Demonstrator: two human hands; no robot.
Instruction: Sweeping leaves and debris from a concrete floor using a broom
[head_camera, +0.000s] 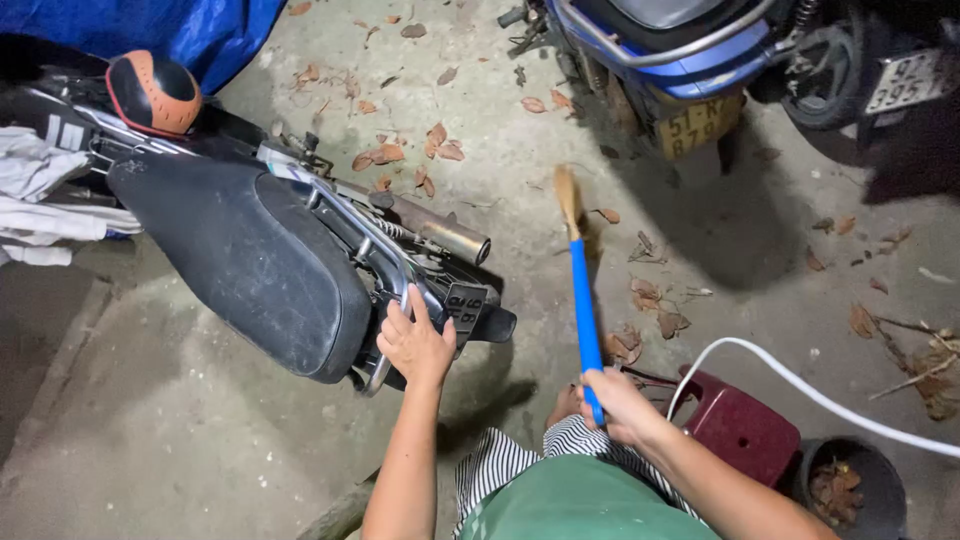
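The left hand (415, 345) is closed around the chrome rack (392, 268) at the back of a motorbike, just behind the black seat (250, 265). The fingers wrap over the metal bar, beside the rear plate (464, 305). The exhaust pipe (440, 230) lies next to the rack, on the side toward the leaves.

The right hand (618, 402) is closed tight around the lower end of a blue broom handle (583, 310). The broom (568, 195) points away from the person, and its straw head touches the concrete floor (200, 440) among dry leaves (640, 300).

A dark red stool (745, 430) stands just beside the right forearm, and a white hose (800, 385) passes over it. A black pot (850, 490) with dry leaves inside is near the stool. A blue scooter (670, 50) is parked well apart, at the top. A blue tarp (200, 30) is in the upper left corner, and an orange and black helmet (152, 92) sits on the motorbike in front of the seat.
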